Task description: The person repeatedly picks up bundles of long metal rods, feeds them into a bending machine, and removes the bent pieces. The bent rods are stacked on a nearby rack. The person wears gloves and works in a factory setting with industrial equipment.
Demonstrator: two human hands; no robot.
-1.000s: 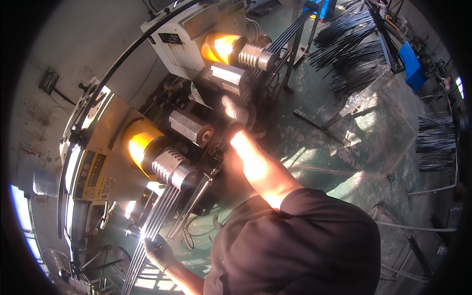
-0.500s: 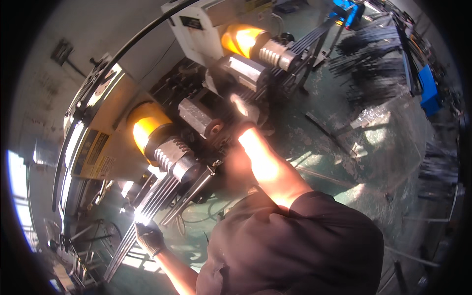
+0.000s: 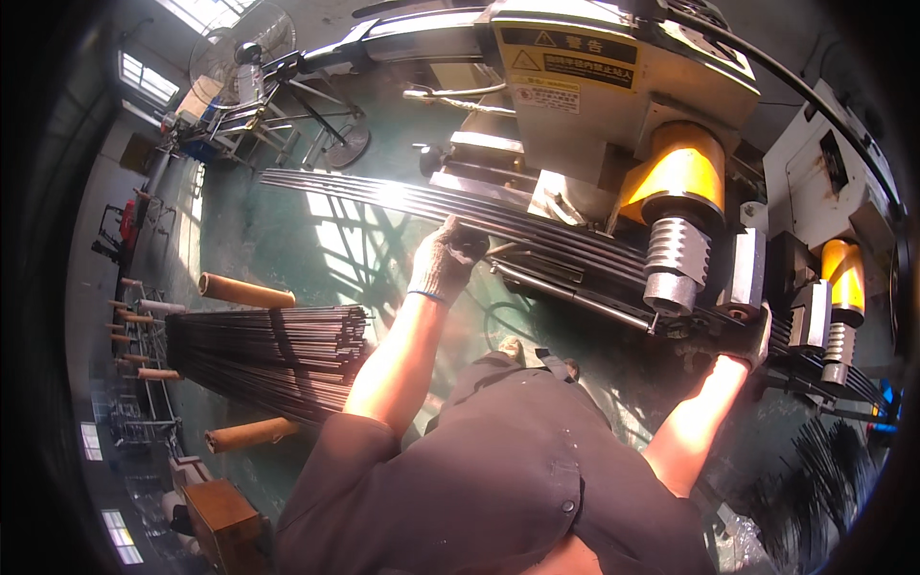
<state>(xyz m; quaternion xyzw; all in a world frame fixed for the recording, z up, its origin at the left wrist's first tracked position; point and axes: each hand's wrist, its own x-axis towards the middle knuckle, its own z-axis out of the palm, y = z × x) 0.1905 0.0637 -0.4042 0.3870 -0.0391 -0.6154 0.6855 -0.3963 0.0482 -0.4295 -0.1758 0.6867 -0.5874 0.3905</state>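
Several long, thin metal rods (image 3: pixel 383 196) lie side by side, running from the left into the machine. My left hand (image 3: pixel 443 261), in a pale knitted glove with a dark palm, is closed on the near edge of these rods; its fingertips are partly hidden. At the right, my gloved right hand (image 3: pixel 755 340) reaches in beside a grey metal block (image 3: pixel 744 273), its fingers mostly hidden. Between the hands, a ribbed metal cylinder (image 3: pixel 678 254) under a yellow housing (image 3: pixel 685 163) stands over the rods.
A pale machine body (image 3: pixel 565 134) with warning labels rises beyond the rods. A second yellow housing (image 3: pixel 843 273) is at far right. At left, a large bundle of dark rods (image 3: pixel 268 355) lies between brown rollers (image 3: pixel 247 289). A wooden box (image 3: pixel 222 513) stands lower left.
The view has swung left, bringing the rod bundle and rollers into sight. My left hand remains at the rods; my right hand remains among the machine's blocks.
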